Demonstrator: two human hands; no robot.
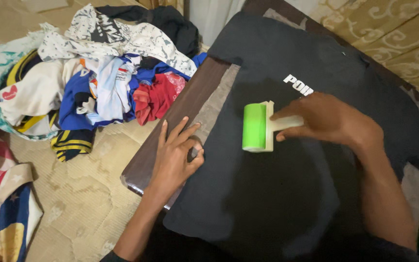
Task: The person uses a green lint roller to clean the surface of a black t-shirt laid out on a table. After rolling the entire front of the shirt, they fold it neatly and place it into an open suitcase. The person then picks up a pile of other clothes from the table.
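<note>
A black shirt (287, 194) with white lettering lies spread over a dark brown board (170, 116). My right hand (330, 119) grips the pale handle of a lint roller (255, 127) with a bright green roll, which rests on the shirt's middle. My left hand (175, 155) lies flat with fingers spread, pressing the shirt's left edge against the board.
A heap of mixed clothes (93, 73) in white, blue, red and yellow lies on the beige mat to the left. More folded fabric (1, 194) sits at the lower left. A patterned beige cloth (389, 29) is at the upper right.
</note>
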